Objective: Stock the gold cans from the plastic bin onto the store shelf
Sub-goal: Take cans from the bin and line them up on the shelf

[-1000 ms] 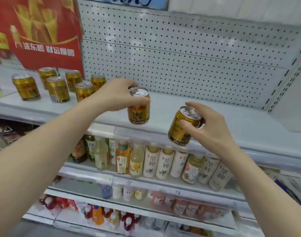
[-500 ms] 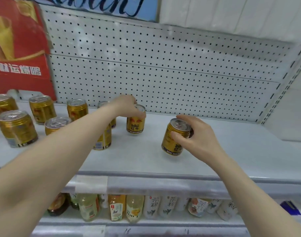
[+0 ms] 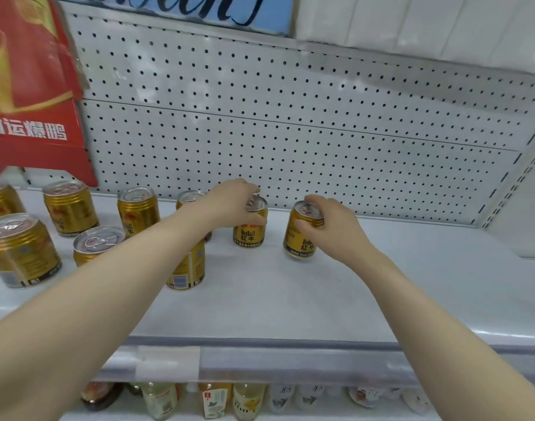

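Two gold cans stand near the back of the white shelf [image 3: 290, 305]. My left hand [image 3: 229, 202] grips the top of the left gold can [image 3: 250, 229], which rests upright on the shelf. My right hand [image 3: 330, 220] holds the right gold can [image 3: 302, 235] by its upper rim; that can leans slightly, its base at the shelf surface. Several more gold cans [image 3: 20, 250] stand to the left in two rows, one partly hidden behind my left forearm. The plastic bin is out of view.
A white pegboard [image 3: 290, 123] backs the shelf, with a red poster [image 3: 29, 95] at the left. The shelf's right end meets a slotted upright [image 3: 515, 180]. Bottled drinks [image 3: 217, 399] fill the shelf below the front rail.
Both hands have carried their cans from in front of the shelf edge to the back of the shelf. The left can has come down onto the shelf, the right can beside it.
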A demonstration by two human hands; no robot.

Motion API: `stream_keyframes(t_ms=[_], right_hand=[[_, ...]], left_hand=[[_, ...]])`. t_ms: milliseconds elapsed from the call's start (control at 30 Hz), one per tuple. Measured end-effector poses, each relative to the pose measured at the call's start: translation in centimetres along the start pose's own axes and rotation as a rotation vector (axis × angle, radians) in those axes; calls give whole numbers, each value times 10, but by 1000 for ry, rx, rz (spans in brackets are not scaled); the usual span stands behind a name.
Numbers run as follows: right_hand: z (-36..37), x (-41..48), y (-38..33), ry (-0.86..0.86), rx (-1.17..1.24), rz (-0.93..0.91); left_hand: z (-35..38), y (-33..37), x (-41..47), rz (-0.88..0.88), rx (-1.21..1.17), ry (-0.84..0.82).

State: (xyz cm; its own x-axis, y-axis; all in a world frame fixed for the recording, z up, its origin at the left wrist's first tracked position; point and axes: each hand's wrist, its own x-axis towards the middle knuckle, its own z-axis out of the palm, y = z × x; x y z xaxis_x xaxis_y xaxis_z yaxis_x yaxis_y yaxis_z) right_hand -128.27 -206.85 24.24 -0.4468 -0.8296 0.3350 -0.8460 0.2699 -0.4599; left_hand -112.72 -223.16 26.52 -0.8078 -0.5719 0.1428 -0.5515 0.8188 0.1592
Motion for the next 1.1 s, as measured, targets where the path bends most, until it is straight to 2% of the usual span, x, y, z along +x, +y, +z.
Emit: stream_keyframes(t_ms=[167, 433, 800, 967, 1100], right_hand=[[13, 24, 0, -69, -61, -5], [19, 30, 8, -132, -196, -58], [9, 25, 14, -93, -341, -146], [-29, -5, 20, 2, -438, -281], [-63, -53, 31, 15, -515, -357]], left_hand=[[1, -9, -11, 133, 34, 54], [4, -7, -12, 130, 60, 119], [3, -8, -14, 175, 118, 100], [-6, 23, -39, 218, 169, 175], [-3, 68, -73, 253, 174, 255]])
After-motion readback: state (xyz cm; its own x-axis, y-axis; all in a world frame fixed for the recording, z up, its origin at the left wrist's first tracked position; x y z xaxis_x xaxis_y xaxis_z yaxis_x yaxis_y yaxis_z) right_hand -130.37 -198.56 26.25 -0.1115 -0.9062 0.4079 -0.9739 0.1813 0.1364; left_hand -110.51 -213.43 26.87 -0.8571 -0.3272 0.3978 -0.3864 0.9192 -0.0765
